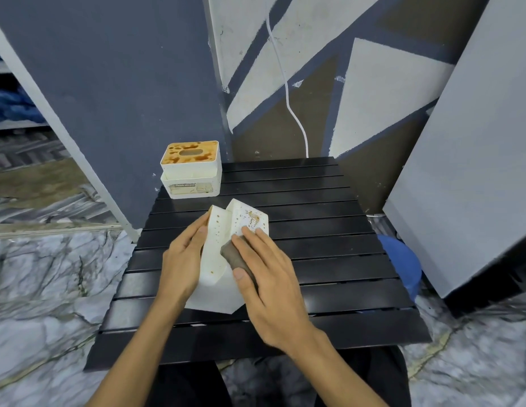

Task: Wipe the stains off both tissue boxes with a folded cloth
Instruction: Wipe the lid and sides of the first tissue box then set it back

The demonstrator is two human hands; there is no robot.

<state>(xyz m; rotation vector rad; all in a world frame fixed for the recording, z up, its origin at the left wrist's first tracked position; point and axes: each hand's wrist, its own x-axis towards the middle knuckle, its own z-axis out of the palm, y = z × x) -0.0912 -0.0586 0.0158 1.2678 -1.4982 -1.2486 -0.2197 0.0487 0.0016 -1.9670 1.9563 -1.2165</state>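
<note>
A white tissue box [216, 251] lies tilted on the black slatted table [329, 259], with brown spots on its upper faces. My left hand [184, 254] holds its left side, thumb on the top edge. My right hand [264, 277] grips a folded grey-brown cloth [234, 257] and presses it on the box's right face. A second white tissue box [191, 170] stands upright at the table's far left corner. Its lid is covered in orange-brown stains around the oval slot.
A dark grey panel [123, 98] leans behind the far box and another grey panel [476, 157] stands at the right. A blue tub [403, 262] sits on the marble floor by the table's right edge. A white cable [288, 92] hangs down the painted wall.
</note>
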